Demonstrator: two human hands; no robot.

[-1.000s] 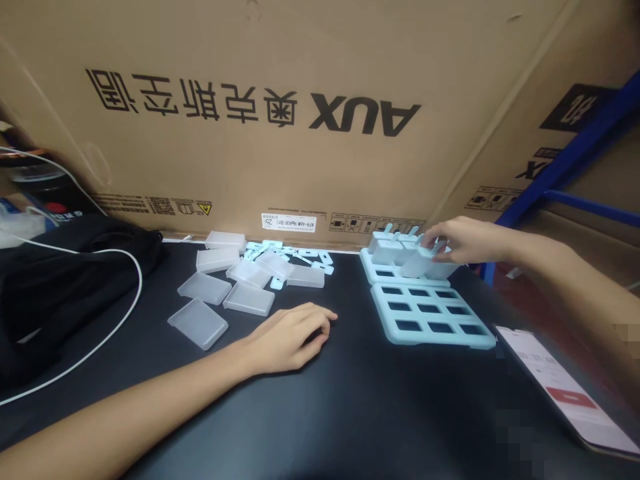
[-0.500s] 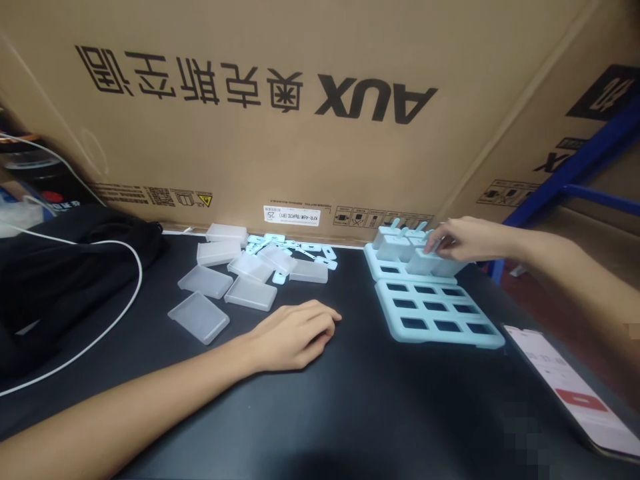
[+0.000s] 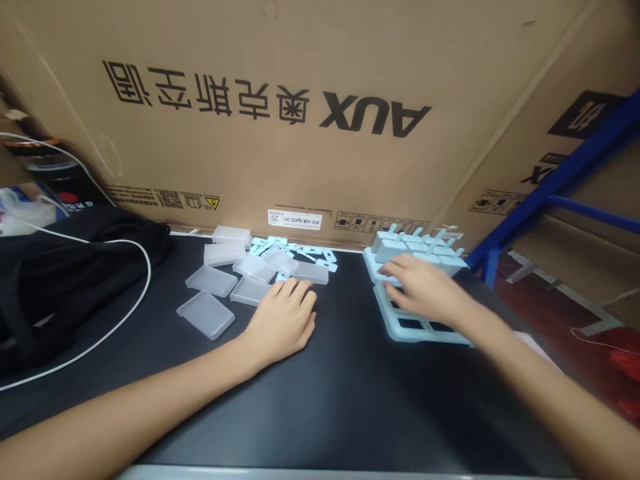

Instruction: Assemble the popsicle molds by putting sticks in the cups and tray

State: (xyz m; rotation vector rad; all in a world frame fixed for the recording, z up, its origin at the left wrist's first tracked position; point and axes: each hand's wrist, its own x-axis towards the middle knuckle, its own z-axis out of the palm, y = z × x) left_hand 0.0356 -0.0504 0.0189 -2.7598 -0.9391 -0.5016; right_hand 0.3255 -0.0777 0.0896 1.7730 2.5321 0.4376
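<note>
My left hand (image 3: 283,319) lies flat on the black table (image 3: 325,400), fingers stretched toward a heap of frosted plastic cups (image 3: 235,283) and touching the nearest one. My right hand (image 3: 425,290) rests open, palm down, on the pale blue mould tray (image 3: 415,327) with rectangular slots. Just behind that hand a second tray (image 3: 373,263) holds several filled blue moulds (image 3: 417,247) with sticks standing up. Small blue stick pieces (image 3: 300,252) lie scattered behind the cups.
A large cardboard box (image 3: 300,120) printed AUX stands along the table's far edge. A black bag (image 3: 55,280) and a white cable (image 3: 115,327) lie at the left. A blue metal rack (image 3: 555,187) is at the right.
My right hand left the filled moulds at the back and came down flat onto the nearer tray. My left hand slid forward and left to the frosted cups.
</note>
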